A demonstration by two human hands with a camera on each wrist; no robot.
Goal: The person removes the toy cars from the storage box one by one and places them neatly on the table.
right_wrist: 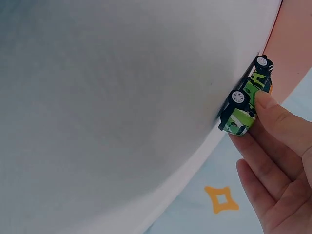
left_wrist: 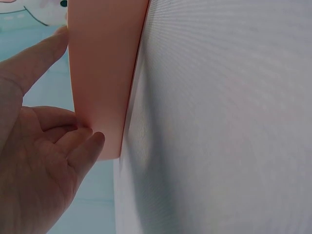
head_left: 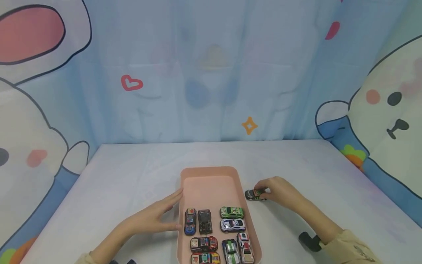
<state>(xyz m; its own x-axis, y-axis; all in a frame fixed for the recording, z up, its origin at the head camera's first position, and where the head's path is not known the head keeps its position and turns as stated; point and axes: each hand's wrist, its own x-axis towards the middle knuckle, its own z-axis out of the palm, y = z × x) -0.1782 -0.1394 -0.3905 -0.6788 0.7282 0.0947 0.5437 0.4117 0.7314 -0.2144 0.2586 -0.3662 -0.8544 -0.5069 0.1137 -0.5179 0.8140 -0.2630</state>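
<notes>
Head view: right hand (head_left: 280, 192) pinching green toy car (head_left: 255, 194) on white table (head_left: 132, 176), just right of pink tray (head_left: 211, 171) holding eight cars. Left hand (head_left: 155, 216), fingers straight, pressing tray's left wall.

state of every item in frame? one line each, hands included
pink tray: flat on the table, far half bare, eight cars in the near half
cars in tray: upright on their wheels, in rows
green toy car: on the table just right of the tray, wheels down, pinched by fingers
left hand: fingers straight, pressed against the tray's left wall
right hand: grip on the green toy car
table: covered in white cloth
</notes>
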